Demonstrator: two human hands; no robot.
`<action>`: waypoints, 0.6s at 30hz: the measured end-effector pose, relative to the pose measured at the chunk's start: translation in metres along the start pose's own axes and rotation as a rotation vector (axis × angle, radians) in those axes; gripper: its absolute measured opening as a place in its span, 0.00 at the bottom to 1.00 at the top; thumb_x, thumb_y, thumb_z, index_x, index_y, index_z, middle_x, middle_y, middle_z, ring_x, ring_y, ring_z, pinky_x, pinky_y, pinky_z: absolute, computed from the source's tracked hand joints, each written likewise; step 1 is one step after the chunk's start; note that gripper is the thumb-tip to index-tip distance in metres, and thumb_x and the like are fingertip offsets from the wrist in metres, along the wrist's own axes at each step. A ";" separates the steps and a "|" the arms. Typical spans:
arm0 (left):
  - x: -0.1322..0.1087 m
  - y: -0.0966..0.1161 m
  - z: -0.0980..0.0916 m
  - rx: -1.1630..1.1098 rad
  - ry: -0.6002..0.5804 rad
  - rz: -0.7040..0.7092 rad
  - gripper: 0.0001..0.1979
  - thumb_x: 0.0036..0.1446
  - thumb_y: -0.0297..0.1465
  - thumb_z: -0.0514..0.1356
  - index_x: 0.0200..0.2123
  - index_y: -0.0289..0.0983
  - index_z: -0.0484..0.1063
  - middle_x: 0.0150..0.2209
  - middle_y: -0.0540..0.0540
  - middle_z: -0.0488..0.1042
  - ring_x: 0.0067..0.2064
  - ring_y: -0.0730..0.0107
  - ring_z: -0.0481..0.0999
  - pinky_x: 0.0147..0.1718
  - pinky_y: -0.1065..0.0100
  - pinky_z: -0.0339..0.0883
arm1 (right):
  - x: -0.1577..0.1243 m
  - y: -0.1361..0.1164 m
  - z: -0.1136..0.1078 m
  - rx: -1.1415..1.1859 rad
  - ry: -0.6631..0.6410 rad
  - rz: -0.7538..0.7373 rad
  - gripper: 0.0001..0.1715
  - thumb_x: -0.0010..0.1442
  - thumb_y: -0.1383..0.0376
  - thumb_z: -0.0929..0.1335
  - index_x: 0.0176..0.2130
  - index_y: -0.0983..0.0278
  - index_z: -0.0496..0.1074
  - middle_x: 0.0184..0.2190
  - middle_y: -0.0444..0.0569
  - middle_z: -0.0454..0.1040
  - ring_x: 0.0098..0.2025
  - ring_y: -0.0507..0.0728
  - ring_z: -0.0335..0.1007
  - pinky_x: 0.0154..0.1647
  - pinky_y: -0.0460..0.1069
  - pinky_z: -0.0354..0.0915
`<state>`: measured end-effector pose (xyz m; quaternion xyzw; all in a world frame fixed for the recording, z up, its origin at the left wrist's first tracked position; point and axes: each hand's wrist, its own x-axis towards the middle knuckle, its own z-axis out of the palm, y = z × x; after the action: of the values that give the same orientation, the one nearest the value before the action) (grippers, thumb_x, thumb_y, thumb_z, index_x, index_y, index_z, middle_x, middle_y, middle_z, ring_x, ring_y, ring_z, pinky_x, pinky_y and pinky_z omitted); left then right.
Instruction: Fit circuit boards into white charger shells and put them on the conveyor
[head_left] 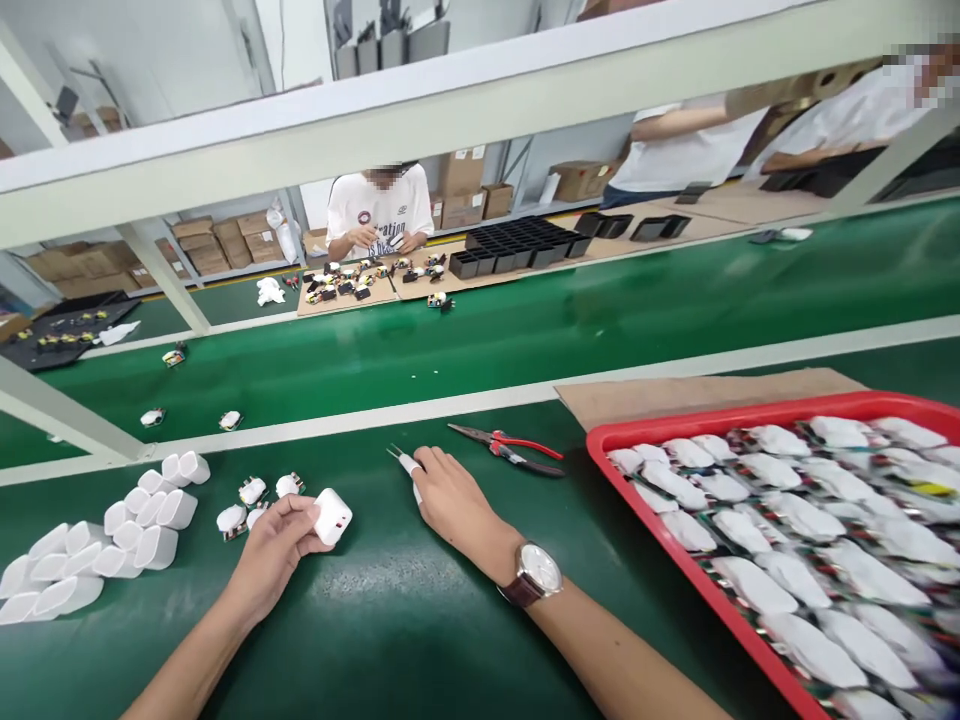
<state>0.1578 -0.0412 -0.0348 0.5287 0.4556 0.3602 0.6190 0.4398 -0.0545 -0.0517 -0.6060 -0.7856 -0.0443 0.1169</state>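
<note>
Between the thumb and fingers of my left hand is a white charger, its face with small port openings turned to the right. My right hand, with a watch on the wrist, is closed around tweezers whose thin metal tips point up and left. Right of that hand lie red-and-black-handled pliers, jaws toward the left. Just behind my left hand sit several small circuit assemblies with white tops. Further left stand rows of white plastic housings.
A red tray full of white-topped assemblies takes up the right side, beside a cardboard sheet. Beyond a pale rail runs a green conveyor belt with a few assemblies on it. Across it, a person works near black trays.
</note>
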 end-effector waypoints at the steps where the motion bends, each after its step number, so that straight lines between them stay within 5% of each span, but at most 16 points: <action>1: 0.005 0.004 -0.002 0.037 0.001 0.022 0.20 0.62 0.48 0.68 0.41 0.35 0.78 0.39 0.42 0.82 0.40 0.59 0.84 0.41 0.57 0.83 | 0.000 0.003 0.000 -0.013 0.011 0.032 0.16 0.64 0.80 0.65 0.48 0.70 0.76 0.46 0.58 0.74 0.47 0.64 0.70 0.49 0.57 0.68; 4: 0.037 0.016 -0.010 0.391 0.033 0.288 0.18 0.63 0.46 0.67 0.41 0.36 0.78 0.42 0.41 0.82 0.43 0.59 0.84 0.42 0.58 0.83 | 0.000 0.007 0.004 -0.015 0.087 0.038 0.14 0.66 0.78 0.64 0.46 0.70 0.77 0.49 0.60 0.74 0.49 0.65 0.69 0.51 0.58 0.69; 7: 0.096 0.033 -0.025 0.773 0.148 0.533 0.13 0.65 0.43 0.63 0.42 0.38 0.77 0.49 0.41 0.80 0.50 0.58 0.82 0.49 0.56 0.81 | -0.003 0.003 0.011 0.016 0.173 -0.050 0.14 0.67 0.76 0.64 0.47 0.69 0.77 0.53 0.60 0.73 0.51 0.65 0.69 0.52 0.59 0.69; 12: 0.181 0.055 -0.062 0.973 0.332 0.464 0.07 0.60 0.37 0.64 0.37 0.39 0.75 0.44 0.41 0.80 0.43 0.57 0.83 0.48 0.54 0.79 | -0.010 -0.001 0.023 0.043 0.216 -0.132 0.18 0.64 0.77 0.65 0.49 0.66 0.77 0.53 0.58 0.75 0.50 0.65 0.70 0.53 0.60 0.71; 18: 0.179 0.056 -0.105 1.199 0.415 0.312 0.25 0.49 0.33 0.72 0.51 0.37 0.76 0.53 0.36 0.80 0.60 0.40 0.75 0.61 0.46 0.67 | -0.012 0.005 0.034 0.050 0.269 -0.146 0.19 0.61 0.78 0.67 0.49 0.68 0.77 0.55 0.60 0.75 0.55 0.67 0.71 0.57 0.61 0.70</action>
<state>0.1189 0.1690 -0.0157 0.7616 0.6056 0.2238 0.0563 0.4424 -0.0570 -0.0879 -0.5328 -0.8056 -0.1140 0.2328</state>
